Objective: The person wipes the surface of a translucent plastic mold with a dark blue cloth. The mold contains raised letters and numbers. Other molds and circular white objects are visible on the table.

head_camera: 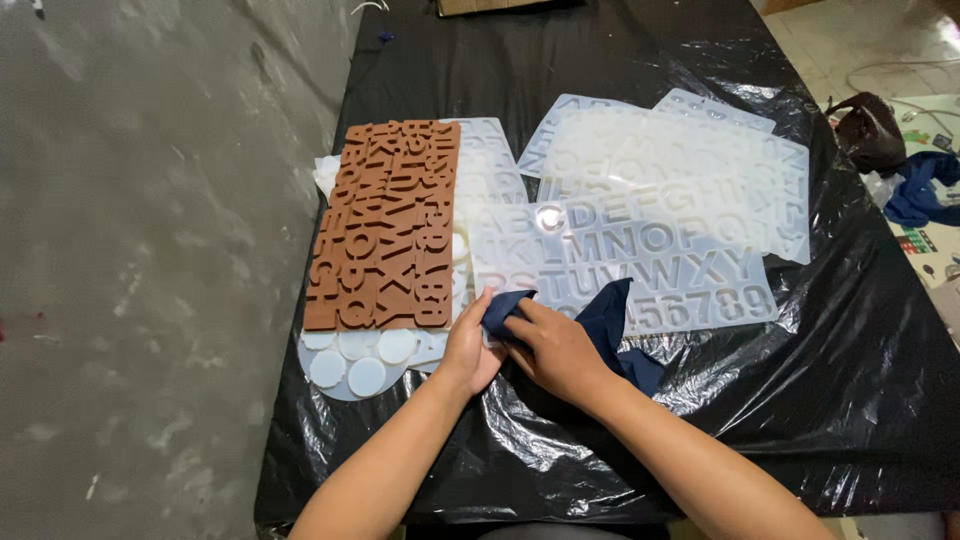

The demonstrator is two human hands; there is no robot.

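Note:
A dark blue cloth (610, 318) lies bunched at the near edge of a clear silicone mould (640, 258) with raised letter and number shapes. My left hand (470, 352) pinches one end of the cloth. My right hand (557, 350) grips the same cloth just beside it, pressing it on the mould's lower left corner. A brown letter mould (385, 225) lies to the left of my hands.
A black plastic sheet (800, 380) covers the table. More clear moulds (680, 160) are stacked behind. A mould with round white discs (360, 362) sticks out under the brown one. A dark bag (868, 130) and blue fabric (920, 190) lie off the right edge. Grey floor is at left.

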